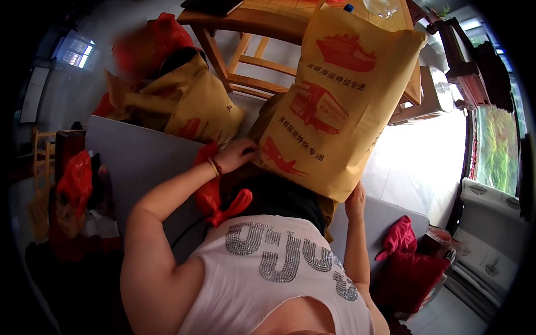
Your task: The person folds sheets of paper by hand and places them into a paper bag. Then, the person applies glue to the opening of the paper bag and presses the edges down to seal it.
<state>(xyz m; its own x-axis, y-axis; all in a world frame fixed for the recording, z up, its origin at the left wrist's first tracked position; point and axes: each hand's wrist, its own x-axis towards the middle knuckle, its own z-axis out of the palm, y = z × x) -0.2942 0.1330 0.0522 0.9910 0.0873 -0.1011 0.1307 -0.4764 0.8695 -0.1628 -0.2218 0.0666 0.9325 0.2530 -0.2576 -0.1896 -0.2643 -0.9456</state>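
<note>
A large yellow-brown paper bag (329,111) lies over my lap and slants up toward the wooden table. Its face carries red prints of a ship, a truck and a plane with black writing. My left hand (239,155) is closed at the bag's lower left edge, fingers curled and partly hidden. At the lower right corner, my right hand (355,202) grips the bag's side, fingertips behind the paper. Beside my left wrist is a knotted red plastic bag (211,192).
Ahead stands a wooden table (251,25) with crossbars below. Several crumpled paper bags (192,103) and a red plastic bag (170,33) are piled to the left. The grey seat (139,162) extends both sides of me. A dark red cushion (410,279) is at right.
</note>
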